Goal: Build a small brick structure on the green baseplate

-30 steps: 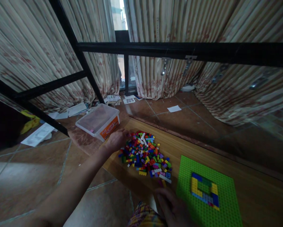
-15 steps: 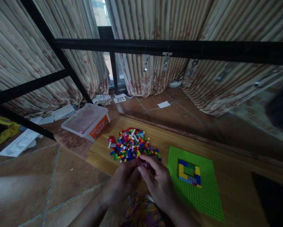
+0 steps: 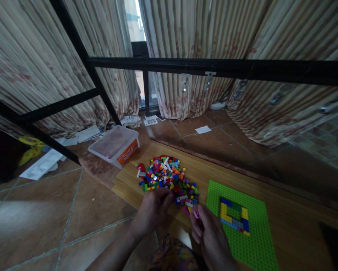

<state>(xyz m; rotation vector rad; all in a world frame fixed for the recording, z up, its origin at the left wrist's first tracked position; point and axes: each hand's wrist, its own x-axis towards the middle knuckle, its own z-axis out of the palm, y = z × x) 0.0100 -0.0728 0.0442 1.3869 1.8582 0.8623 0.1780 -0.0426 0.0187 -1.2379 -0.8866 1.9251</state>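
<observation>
A small pink brick [image 3: 196, 214] is pinched between the thumb and forefinger of my right hand [image 3: 211, 231], just left of the green baseplate [image 3: 259, 237]. On that plate stands a square ring of blue, yellow, green and grey bricks [image 3: 226, 217], with bare plate in its middle. My left hand [image 3: 153, 209] is closed at the near edge of a heap of mixed colourful bricks [image 3: 165, 169]. Its fingertips are pressed together, and whatever they hold, if anything, is hidden.
The wooden board [image 3: 126, 180] carries bricks and baseplate. Beyond its left end sits a clear plastic box [image 3: 112, 143] with an orange label. A black metal rail [image 3: 169, 64] crosses in front of striped curtains [image 3: 208, 34]. Papers [image 3: 202, 129] lie on the tiled floor.
My hands, together in front of the heap before, have moved apart. The right has gone right towards the baseplate with the pink brick; the left stays by the heap. The view has shifted slightly.
</observation>
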